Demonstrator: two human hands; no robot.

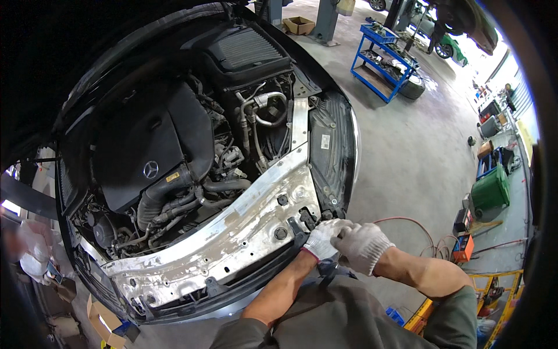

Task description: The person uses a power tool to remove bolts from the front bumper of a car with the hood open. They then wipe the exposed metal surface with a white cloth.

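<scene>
My left hand (pixel 323 237), in a white knit glove, is closed at the front right corner of an open engine bay, beside a black fitting (pixel 307 217) on the scuffed silver front crossmember (pixel 250 215). My right hand (pixel 365 247), also gloved, is closed just right of it, the two touching or nearly so; whatever their fingers grip is hidden. The dark headlight unit (pixel 325 163) lies above my hands along the car's edge. A black plastic engine cover (pixel 133 145) fills much of the bay.
A blue tool cart (pixel 371 78) stands behind the car. Along the right are a green bin (pixel 489 192), a red hose (pixel 418 228), an orange box (pixel 463 248) and yellow frames (pixel 491 285). A person in white (pixel 36 256) is at the far left, near an open carton (pixel 102 320).
</scene>
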